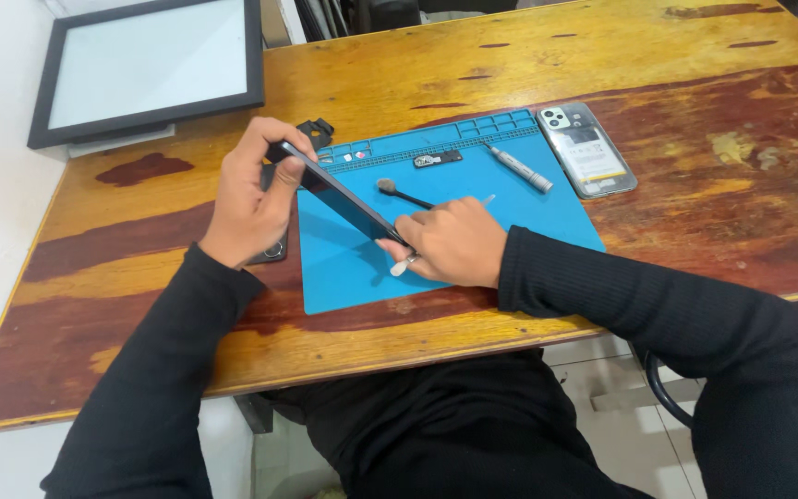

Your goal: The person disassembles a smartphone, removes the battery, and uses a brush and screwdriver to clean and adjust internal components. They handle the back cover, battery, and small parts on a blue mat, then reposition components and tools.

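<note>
Over the blue mat [510,199], dark phone [334,194] on edge, long axis upper-left to lower-right, left hand [251,199] and right hand [450,242] gripping its ends

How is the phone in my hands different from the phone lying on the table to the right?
The dark phone is held tilted on edge above the blue mat by the left hand and right hand; the opened phone lies flat on the wooden table, untouched. The held one looks black; the other shows pale insides. Both are slim rectangles.

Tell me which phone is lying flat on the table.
The opened phone right of the blue mat, back cover off; the dark phone is held tilted in both hands.
</note>
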